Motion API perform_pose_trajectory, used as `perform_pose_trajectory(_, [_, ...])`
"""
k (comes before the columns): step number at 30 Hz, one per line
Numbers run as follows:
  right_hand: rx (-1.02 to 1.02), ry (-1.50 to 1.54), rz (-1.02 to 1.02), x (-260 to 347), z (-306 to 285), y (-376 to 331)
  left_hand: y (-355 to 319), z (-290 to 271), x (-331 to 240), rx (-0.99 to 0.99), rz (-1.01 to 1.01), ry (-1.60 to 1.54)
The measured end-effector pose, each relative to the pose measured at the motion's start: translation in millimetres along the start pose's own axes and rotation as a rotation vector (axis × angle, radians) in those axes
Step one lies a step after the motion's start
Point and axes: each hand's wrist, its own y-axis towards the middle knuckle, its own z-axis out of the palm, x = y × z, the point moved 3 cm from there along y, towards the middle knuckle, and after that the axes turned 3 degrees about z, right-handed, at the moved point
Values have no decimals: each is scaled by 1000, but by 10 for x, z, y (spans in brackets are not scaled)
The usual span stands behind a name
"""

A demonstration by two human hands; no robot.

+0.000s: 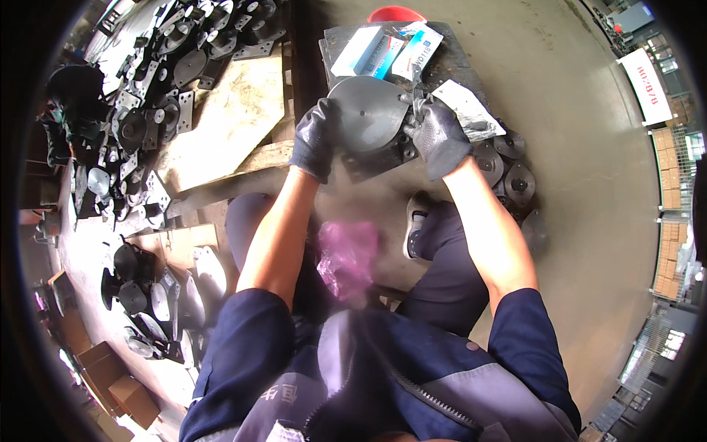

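So we had the grey metal disc (366, 112) as our anchor here, sitting on top of a dark square mounting plate (383, 156) just past our knees.

Way off to the left of the disc there was a whole heap of black flanges and brackets (155, 88), and between that heap and the disc a worn wooden board (236, 118).

Our left hand (315, 138), in a dark knit glove, was curled shut over the disc's left rim, fingers wrapped round the edge and holding it steady. That's the bit worth getting right, we reckon: grip the rim, not the face, so the disc can't spin or slide off the plate underneath.

Just behind the disc lay a couple of white and blue cartons (383, 50), with a red bowl-like thing (396, 13) peeking out beyond them.

Our right hand (440, 136), also gloved, sat at the disc's right edge, fingers pinched closed on something thin and shiny (416, 88) sticking up from it; couldn't tell what exactly, maybe a strip of foil packaging. Probably best to keep that pinch light and work close to the rim.

Right of the disc was a crumpled silvery bag (468, 110), then a stack of round dark flanges (515, 173) on the concrete floor (589, 221). Below the disc, a pink plastic bag (347, 254) lay between our legs.
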Motion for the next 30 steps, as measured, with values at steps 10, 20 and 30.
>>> perform_pose_trajectory(10, [154, 6, -152, 102, -2, 381, 283, 161, 262, 73, -247, -365])
perform_pose_trajectory(20, [75, -78, -153, -80, -275, 576, 482, -2, 120, 63, -647, -813])
perform_pose_trajectory(30, [-60, -20, -109, 26, 115, 232, 947, -72, -131, 227, -402, 147])
